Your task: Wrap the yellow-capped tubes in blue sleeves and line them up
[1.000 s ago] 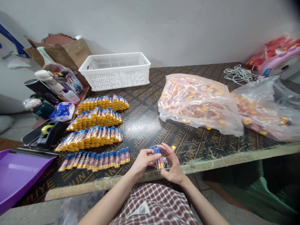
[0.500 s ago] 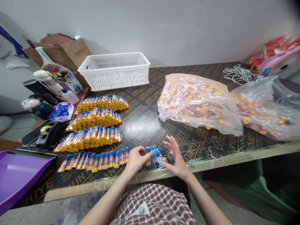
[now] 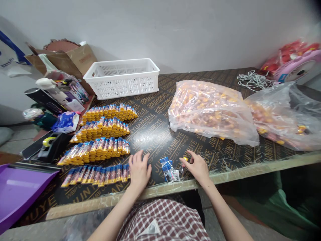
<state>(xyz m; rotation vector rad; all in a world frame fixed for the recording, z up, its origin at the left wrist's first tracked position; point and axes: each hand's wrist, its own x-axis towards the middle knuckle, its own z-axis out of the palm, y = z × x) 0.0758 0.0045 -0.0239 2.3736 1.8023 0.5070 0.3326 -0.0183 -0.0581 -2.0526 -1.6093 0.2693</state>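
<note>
Left hand (image 3: pixel 139 169) flat and open against the tube row (image 3: pixel 97 174); right hand (image 3: pixel 198 165) pinches 1 yellow-capped tube (image 3: pixel 185 160). A careless nudge could scatter that row.

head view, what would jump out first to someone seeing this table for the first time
Four neat rows of blue and yellow tubes fill the table's left side, and the left hand rests flat at the end of the nearest row. On the right lie two clear plastic bags stuffed with orange and yellow pieces. The right hand pinches a small yellow-capped piece beside a few loose tubes.
</note>
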